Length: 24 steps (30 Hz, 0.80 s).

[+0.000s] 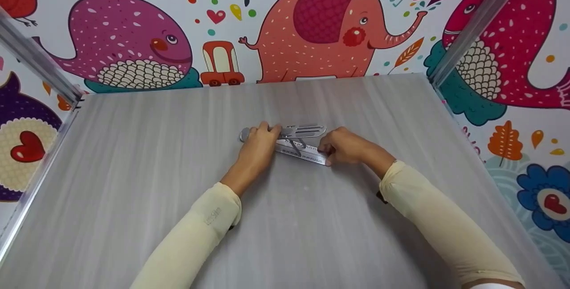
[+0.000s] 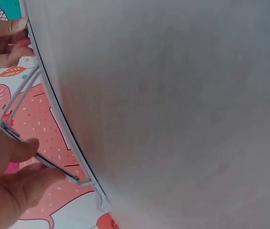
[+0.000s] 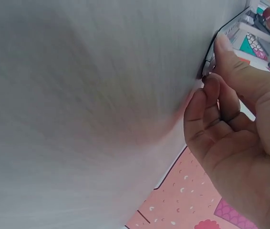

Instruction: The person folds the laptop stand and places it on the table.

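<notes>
A silver folding metal stand (image 1: 311, 129) is on the tabletop, partly opened in a wedge. Its slotted upper plate tilts above a flat base plate (image 1: 307, 157), with thin hinged struts (image 2: 20, 93) joining the two. My left hand (image 1: 259, 145) pinches the upper plate near the hinged end, thumb and fingers on either side of it in the left wrist view. At the opposite end, my right hand (image 1: 349, 146) holds the base plate's corner between thumb and curled fingers (image 3: 197, 107). Both hands partly cover the stand.
The grey wood-grain tabletop (image 1: 147, 168) stretches around the stand. A cartoon-printed wall panel (image 1: 169, 17) rises behind it, with metal frame posts (image 1: 481, 26) at the corners. Pale yellow sleeves (image 1: 196, 231) cover both forearms.
</notes>
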### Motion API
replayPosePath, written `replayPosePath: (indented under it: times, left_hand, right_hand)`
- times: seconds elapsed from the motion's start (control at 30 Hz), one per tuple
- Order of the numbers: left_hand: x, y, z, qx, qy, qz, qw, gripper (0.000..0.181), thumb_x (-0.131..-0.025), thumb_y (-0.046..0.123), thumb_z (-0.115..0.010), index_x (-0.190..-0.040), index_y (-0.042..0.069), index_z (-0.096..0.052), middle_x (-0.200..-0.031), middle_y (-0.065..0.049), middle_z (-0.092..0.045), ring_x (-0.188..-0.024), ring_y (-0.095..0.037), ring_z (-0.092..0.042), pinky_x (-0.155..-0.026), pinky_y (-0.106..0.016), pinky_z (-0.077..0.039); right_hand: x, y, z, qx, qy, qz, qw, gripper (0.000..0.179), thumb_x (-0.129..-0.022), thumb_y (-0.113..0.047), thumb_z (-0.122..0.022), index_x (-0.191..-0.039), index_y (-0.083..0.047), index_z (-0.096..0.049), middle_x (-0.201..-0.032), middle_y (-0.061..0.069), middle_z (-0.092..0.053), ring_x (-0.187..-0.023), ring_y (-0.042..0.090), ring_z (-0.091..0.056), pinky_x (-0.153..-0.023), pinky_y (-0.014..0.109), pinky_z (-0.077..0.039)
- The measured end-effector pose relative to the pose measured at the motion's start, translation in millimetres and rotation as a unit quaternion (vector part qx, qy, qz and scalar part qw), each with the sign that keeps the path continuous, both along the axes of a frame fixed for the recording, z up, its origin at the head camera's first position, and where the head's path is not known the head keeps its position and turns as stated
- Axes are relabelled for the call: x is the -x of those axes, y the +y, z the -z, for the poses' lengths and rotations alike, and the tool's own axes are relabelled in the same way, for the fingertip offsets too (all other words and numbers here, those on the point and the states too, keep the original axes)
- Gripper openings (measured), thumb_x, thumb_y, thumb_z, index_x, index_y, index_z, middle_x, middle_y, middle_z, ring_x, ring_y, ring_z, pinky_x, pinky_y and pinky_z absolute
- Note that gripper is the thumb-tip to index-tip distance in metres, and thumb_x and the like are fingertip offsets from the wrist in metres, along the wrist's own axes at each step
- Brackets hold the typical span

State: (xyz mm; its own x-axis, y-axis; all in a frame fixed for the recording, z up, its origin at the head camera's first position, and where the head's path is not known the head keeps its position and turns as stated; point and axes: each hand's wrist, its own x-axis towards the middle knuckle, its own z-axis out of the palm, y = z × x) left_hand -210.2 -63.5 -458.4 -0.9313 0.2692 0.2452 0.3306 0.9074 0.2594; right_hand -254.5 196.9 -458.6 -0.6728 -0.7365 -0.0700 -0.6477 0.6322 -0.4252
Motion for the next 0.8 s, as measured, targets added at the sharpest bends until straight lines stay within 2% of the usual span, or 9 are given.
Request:
replayPosePath:
  times: [0.13,0.23,0.4,0.57,0.8]
  left_hand:
    - [7.2,-2.7,0.1,-0.015,-0.008,0.020,0.9997,0.042,-0.092,-0.011,-0.057,-0.129,0.007,-0.066,-0.111,-0.024,-0.063,-0.097,-0.044,-0.065,-0.087,-0.054,-0.057]
    - [13.3,-4.1,0.3,-0.027,-0.025,0.028,0.9989,0.050,-0.088,-0.014,-0.061,-0.132,0.009,-0.064,-0.116,-0.023,-0.062,-0.103,-0.042,-0.064,-0.091,-0.051,-0.056]
    - [23.7,-5.3,0.4,-0.044,-0.056,0.042,0.9966,0.062,-0.083,-0.016,-0.067,-0.138,0.013,-0.062,-0.122,-0.019,-0.060,-0.113,-0.038,-0.060,-0.099,-0.048,-0.053]
    - [33.1,-7.1,1.4,-0.058,-0.071,0.070,0.9933,0.062,-0.083,-0.016,-0.067,-0.136,0.016,-0.063,-0.123,-0.016,-0.059,-0.116,-0.035,-0.059,-0.102,-0.047,-0.052]
    - [48.7,-4.4,0.7,-0.066,-0.092,0.133,0.9846,0.054,-0.088,-0.011,-0.067,-0.134,0.018,-0.065,-0.124,-0.012,-0.059,-0.118,-0.030,-0.058,-0.108,-0.044,-0.049]
  right_hand:
    - [-7.7,-3.9,-0.5,-0.004,0.002,0.002,1.0000,0.025,-0.070,-0.003,-0.089,-0.089,-0.003,-0.072,-0.081,0.006,-0.071,-0.073,0.016,-0.060,-0.066,0.031,-0.053]
    - [-15.7,-9.5,-1.6,-0.012,-0.003,0.021,0.9997,0.026,-0.070,-0.005,-0.089,-0.088,-0.002,-0.070,-0.079,0.007,-0.070,-0.071,0.014,-0.058,-0.065,0.029,-0.052]
    - [-30.0,-19.4,-2.7,-0.020,-0.031,0.088,0.9954,0.029,-0.072,-0.010,-0.090,-0.090,-0.003,-0.068,-0.081,0.006,-0.070,-0.073,0.014,-0.057,-0.069,0.031,-0.052]
    - [-44.8,-28.9,-0.6,-0.005,-0.048,0.139,0.9892,0.032,-0.069,-0.016,-0.093,-0.087,-0.004,-0.069,-0.078,0.003,-0.071,-0.073,0.014,-0.057,-0.069,0.031,-0.051]
    - [-64.1,-46.4,-0.4,-0.009,-0.055,0.213,0.9755,0.037,-0.063,-0.021,-0.097,-0.078,-0.006,-0.066,-0.068,-0.001,-0.059,-0.066,0.017,-0.052,-0.060,0.032,-0.045]
